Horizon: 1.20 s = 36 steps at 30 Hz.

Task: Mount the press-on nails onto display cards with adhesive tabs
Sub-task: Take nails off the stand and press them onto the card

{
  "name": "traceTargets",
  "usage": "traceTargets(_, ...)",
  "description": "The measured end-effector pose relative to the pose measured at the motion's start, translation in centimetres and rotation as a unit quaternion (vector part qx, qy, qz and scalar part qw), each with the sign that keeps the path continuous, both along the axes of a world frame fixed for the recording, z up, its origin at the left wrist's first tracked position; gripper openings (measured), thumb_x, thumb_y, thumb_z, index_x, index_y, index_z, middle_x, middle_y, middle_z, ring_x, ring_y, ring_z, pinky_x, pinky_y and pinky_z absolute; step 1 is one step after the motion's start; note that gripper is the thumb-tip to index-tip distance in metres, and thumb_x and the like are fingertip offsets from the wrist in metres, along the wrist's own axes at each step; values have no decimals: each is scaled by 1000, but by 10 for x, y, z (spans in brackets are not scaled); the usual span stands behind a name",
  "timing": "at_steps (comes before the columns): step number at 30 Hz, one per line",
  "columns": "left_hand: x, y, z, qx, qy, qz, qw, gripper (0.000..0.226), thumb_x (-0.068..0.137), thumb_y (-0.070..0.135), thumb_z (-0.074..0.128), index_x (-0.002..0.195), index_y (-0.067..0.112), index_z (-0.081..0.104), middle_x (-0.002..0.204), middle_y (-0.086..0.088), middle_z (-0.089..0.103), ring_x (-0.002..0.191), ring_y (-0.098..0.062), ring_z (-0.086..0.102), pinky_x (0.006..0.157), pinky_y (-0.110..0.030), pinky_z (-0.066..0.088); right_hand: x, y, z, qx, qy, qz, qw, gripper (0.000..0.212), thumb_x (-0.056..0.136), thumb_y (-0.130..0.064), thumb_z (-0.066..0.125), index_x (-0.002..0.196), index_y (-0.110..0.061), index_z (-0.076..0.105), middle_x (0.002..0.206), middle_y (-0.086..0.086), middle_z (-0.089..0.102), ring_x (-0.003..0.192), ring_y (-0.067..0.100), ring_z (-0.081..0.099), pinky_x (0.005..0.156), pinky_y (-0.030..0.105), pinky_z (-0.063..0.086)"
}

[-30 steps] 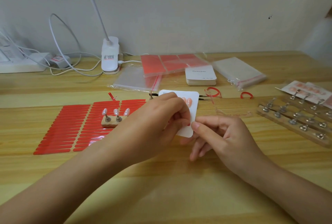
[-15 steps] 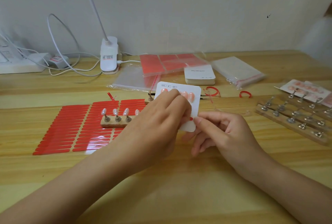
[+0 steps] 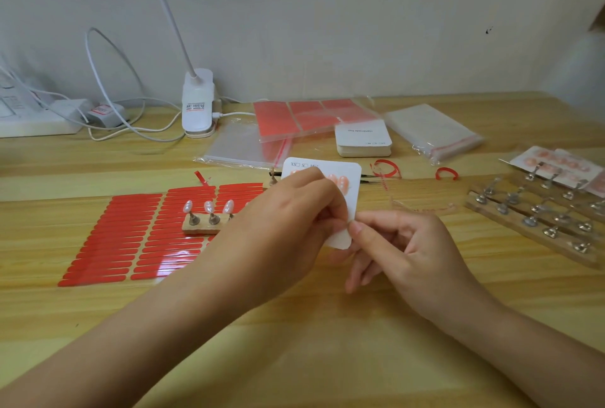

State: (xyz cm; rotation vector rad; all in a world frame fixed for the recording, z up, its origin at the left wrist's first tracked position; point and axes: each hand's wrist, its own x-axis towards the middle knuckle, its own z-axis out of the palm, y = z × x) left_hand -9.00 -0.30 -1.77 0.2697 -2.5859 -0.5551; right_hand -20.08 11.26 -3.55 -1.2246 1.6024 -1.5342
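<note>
- White display card [image 3: 355, 178] held tilted above the table [image 3: 294, 342], mid-frame, size boxes printed along top edge; pink press-on nails [image 3: 340, 182] stuck in a row on it (partly hidden behind left fingers).
- Left hand [image 3: 288, 221] curled over the card's face, fingertips pinching at its lower right part; what exactly sat between them too small to tell.
- Right hand [image 3: 409, 250] gripped the card's lower corner, thumb and forefinger pinched together on it, other fingers loosely bent below.
- Red adhesive tab sheet [image 3: 131, 237] flat on the table at left, in rows.
- Small wooden nail stand [image 3: 204, 226] resting on that sheet, pearly nails upright on pegs.
- Larger wooden stand [image 3: 537, 214] with bare metal pegs lay at right; finished cards [image 3: 556, 160] just behind it.
- Stack of blank cards [image 3: 363, 139] behind the held card, clear bags [image 3: 432, 129] beside.
- Red peeled liners [image 3: 386, 167] near the stack.
- White clip lamp [image 3: 198, 103] and cables at the back wall.
</note>
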Motion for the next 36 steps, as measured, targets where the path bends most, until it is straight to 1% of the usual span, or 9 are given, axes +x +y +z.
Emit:
traceTargets(2,-1,2,1,-13,-7,5,1000,14,83,19,47,83,13,59,82,4,53,71,-12,48,62,-37,45,0,0,-1,1,5,-2,1000,26,90,-4,49,76,-16,67,65,3,70,43,14,63,44,18,47)
traceTargets(5,-2,3,1,-37,-16,-11,999,15,84,15,45,83,8,59,81,1,51,70,-14,44,62,-29,39,0,1,-3,3,6,-6,1000,23,90,-3,49,80,-12,68,66,3,70,43,16,63,44,18,47)
traceTargets(9,0,2,0,-67,-21,-26,997,17,89,11,41,86,5,57,84,-2,48,73,-18,45,64,-32,38,1,0,-3,4,7,-5,1000,24,90,-3,49,81,-13,68,65,1,70,43,15,63,44,17,47)
traceTargets(12,1,4,0,-57,-7,-50,997,23,87,19,29,83,8,49,83,-2,41,71,-18,40,61,-33,38,1,0,-1,-2,-4,-2,1000,27,91,-3,48,78,-17,68,62,-1,70,43,14,63,45,17,47)
traceTargets(14,0,5,-1,-49,12,-55,997,15,86,18,26,81,14,40,81,-1,38,71,-16,35,60,-30,36,1,-1,-1,-5,-10,0,1000,27,91,-3,48,75,-15,67,62,-1,70,43,14,63,45,17,48)
traceTargets(19,1,2,-10,-29,30,-48,998,16,84,4,31,78,1,45,80,-3,39,71,-17,35,62,-26,34,1,0,1,-11,-24,6,1000,32,90,-3,50,69,-19,66,63,2,70,42,14,63,44,17,47)
traceTargets(24,0,0,-15,-8,45,-43,998,14,82,-10,40,79,3,45,80,-1,40,73,-14,36,64,-21,34,0,0,2,-14,-36,8,999,42,90,-2,50,58,-25,66,61,2,69,42,14,62,44,17,48)
traceTargets(30,1,-1,-18,21,78,-51,995,15,86,-4,37,81,8,43,80,1,40,74,-9,35,67,-13,32,1,0,1,-21,-40,-1,999,29,89,-2,50,70,-17,65,63,3,70,42,14,62,44,18,48)
traceTargets(36,4,-3,-12,-15,90,-22,996,9,88,12,47,88,8,54,87,2,50,77,-4,43,69,-11,37,-2,-2,0,-29,-82,-27,996,37,90,-2,48,64,-19,68,61,6,69,40,15,60,42,17,47)
